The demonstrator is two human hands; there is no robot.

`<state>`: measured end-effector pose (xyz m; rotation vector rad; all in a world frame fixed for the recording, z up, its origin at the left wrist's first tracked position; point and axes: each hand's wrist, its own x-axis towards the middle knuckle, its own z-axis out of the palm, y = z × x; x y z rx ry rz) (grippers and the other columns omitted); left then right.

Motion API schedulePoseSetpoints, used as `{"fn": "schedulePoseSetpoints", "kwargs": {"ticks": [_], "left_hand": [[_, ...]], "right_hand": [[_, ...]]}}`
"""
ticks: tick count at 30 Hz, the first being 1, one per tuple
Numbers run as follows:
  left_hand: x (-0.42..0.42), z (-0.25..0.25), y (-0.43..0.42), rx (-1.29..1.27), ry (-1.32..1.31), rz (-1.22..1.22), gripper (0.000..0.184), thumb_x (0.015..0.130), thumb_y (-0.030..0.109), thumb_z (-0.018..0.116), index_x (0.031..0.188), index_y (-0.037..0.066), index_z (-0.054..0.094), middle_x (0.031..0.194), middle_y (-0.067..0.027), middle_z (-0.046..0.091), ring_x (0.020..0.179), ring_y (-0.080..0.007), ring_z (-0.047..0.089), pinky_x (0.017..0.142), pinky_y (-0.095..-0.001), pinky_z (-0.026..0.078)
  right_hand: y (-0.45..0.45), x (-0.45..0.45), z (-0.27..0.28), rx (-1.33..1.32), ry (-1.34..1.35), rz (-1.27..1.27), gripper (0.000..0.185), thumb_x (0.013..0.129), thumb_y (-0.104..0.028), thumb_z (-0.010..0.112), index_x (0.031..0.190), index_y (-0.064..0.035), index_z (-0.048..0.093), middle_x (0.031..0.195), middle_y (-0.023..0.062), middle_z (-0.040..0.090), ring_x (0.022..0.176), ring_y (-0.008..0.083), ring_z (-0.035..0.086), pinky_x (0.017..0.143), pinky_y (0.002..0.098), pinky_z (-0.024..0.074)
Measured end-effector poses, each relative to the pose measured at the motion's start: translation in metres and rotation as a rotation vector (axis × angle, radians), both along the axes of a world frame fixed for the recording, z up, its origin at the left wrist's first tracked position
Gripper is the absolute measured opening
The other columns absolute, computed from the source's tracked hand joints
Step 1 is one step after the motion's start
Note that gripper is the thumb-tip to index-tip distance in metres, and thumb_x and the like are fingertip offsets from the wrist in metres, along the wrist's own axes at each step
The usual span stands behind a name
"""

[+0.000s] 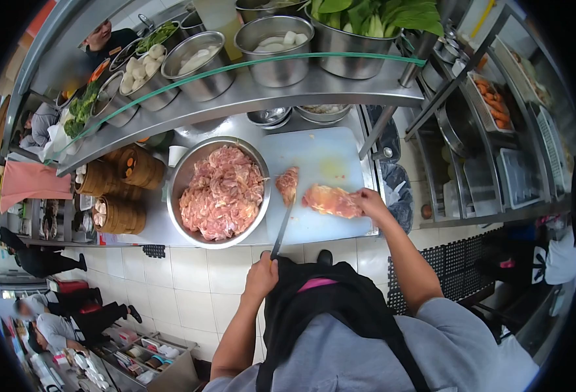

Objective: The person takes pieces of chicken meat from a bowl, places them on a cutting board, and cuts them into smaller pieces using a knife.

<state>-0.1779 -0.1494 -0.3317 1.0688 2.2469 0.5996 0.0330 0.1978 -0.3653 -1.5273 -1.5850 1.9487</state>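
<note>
My left hand is closed round the handle of a long knife, whose blade reaches up over the front left of the pale cutting board. By the blade's tip lies a small piece of raw meat. To its right, a larger raw meat piece rests on the board, its right end pinched in my right hand. A big steel bowl, heaped with cut raw meat, stands at the board's left side.
Above the board runs a steel shelf with steel pots of vegetables. Bamboo steamers stand left of the bowl. A post rises at the board's right. Several people are at the left, another person at the far right.
</note>
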Motion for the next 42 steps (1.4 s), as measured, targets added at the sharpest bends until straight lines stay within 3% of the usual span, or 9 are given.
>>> {"fn": "schedulePoseSetpoints", "kwargs": {"ticks": [1, 3, 5, 10, 12, 25, 30, 37, 42], "left_hand": [[-0.002, 0.0, 0.002, -0.063, 0.066, -0.018, 0.021, 0.102, 0.022, 0.058, 0.111, 0.004, 0.05, 0.083, -0.0312, 0.069, 0.082, -0.0529, 0.068, 0.073, -0.0628, 0.053], [-0.004, 0.002, 0.008, -0.115, 0.139, -0.014, 0.021, 0.102, 0.022, 0.057, 0.111, 0.004, 0.051, 0.087, -0.0297, 0.07, 0.081, -0.0523, 0.068, 0.073, -0.0614, 0.055], [0.0, 0.012, 0.013, -0.159, 0.241, 0.014, 0.02, 0.103, 0.021, 0.056, 0.112, 0.004, 0.051, 0.092, -0.0275, 0.069, 0.079, -0.0508, 0.069, 0.072, -0.0602, 0.056], [0.019, 0.018, 0.01, -0.072, 0.281, -0.045, 0.021, 0.103, 0.023, 0.057, 0.111, 0.005, 0.051, 0.087, -0.0267, 0.069, 0.075, -0.0496, 0.07, 0.066, -0.0593, 0.057], [0.021, 0.009, 0.011, -0.154, 0.268, -0.077, 0.021, 0.103, 0.024, 0.058, 0.111, 0.005, 0.05, 0.082, -0.027, 0.069, 0.073, -0.0495, 0.07, 0.065, -0.0591, 0.057], [0.034, 0.002, 0.034, -0.158, 0.395, -0.114, 0.023, 0.103, 0.026, 0.055, 0.106, 0.004, 0.05, 0.071, -0.0288, 0.067, 0.066, -0.0476, 0.07, 0.061, -0.0576, 0.058], [0.045, 0.028, 0.048, -0.137, 0.428, -0.129, 0.02, 0.103, 0.024, 0.052, 0.103, 0.005, 0.053, 0.07, -0.0253, 0.069, 0.064, -0.0443, 0.071, 0.059, -0.0544, 0.058], [0.035, 0.021, 0.042, -0.209, 0.307, -0.065, 0.02, 0.103, 0.022, 0.051, 0.107, 0.003, 0.053, 0.074, -0.0296, 0.069, 0.072, -0.0501, 0.07, 0.069, -0.0592, 0.058], [0.026, 0.029, 0.032, -0.215, 0.216, 0.003, 0.022, 0.103, 0.023, 0.051, 0.11, 0.002, 0.053, 0.077, -0.033, 0.068, 0.075, -0.054, 0.069, 0.072, -0.0629, 0.055]], "right_hand": [[-0.007, 0.004, 0.001, 0.0, -0.005, 0.006, 0.028, 0.093, -0.025, 0.074, 0.107, -0.0012, 0.07, 0.088, 0.0079, 0.068, 0.08, 0.019, 0.068, 0.067, 0.0354, 0.0569], [-0.019, 0.01, 0.002, 1.062, -0.43, 0.233, 0.027, 0.092, -0.019, 0.071, 0.11, 0.0007, 0.067, 0.092, 0.014, 0.068, 0.091, 0.0323, 0.07, 0.079, 0.0427, 0.0579], [-0.022, -0.016, 0.016, 1.08, -0.352, 0.227, 0.022, 0.09, -0.017, 0.071, 0.102, 0.0015, 0.068, 0.096, 0.0179, 0.068, 0.1, 0.0407, 0.066, 0.089, 0.0464, 0.055], [-0.038, -0.072, 0.017, 0.995, -0.033, 0.507, 0.007, 0.087, -0.01, 0.068, 0.087, -0.0034, 0.069, 0.091, 0.0116, 0.067, 0.092, 0.0319, 0.067, 0.08, 0.0428, 0.0555], [-0.028, -0.092, -0.015, 1.205, 0.125, 0.721, 0.003, 0.08, -0.009, 0.066, 0.077, -0.0079, 0.065, 0.089, 0.0077, 0.065, 0.088, 0.0288, 0.067, 0.08, 0.0397, 0.0561], [-0.021, -0.09, -0.008, 1.211, 0.068, 0.852, 0.009, 0.084, -0.015, 0.067, 0.088, -0.0073, 0.067, 0.097, 0.0103, 0.062, 0.099, 0.0311, 0.067, 0.086, 0.0413, 0.0561], [-0.024, -0.078, -0.01, 1.148, 0.119, 0.555, 0.015, 0.087, -0.017, 0.069, 0.097, -0.0055, 0.07, 0.103, 0.0122, 0.065, 0.1, 0.0346, 0.066, 0.087, 0.0436, 0.055], [-0.021, -0.078, -0.019, 1.018, -0.009, 0.61, 0.019, 0.084, -0.017, 0.07, 0.098, -0.0038, 0.071, 0.11, 0.0128, 0.066, 0.106, 0.0343, 0.066, 0.093, 0.0444, 0.0554], [-0.033, -0.085, 0.027, 1.216, -0.042, 0.73, 0.013, 0.083, -0.019, 0.07, 0.088, -0.0071, 0.069, 0.102, 0.0105, 0.066, 0.094, 0.0336, 0.067, 0.082, 0.0444, 0.0559]]}}
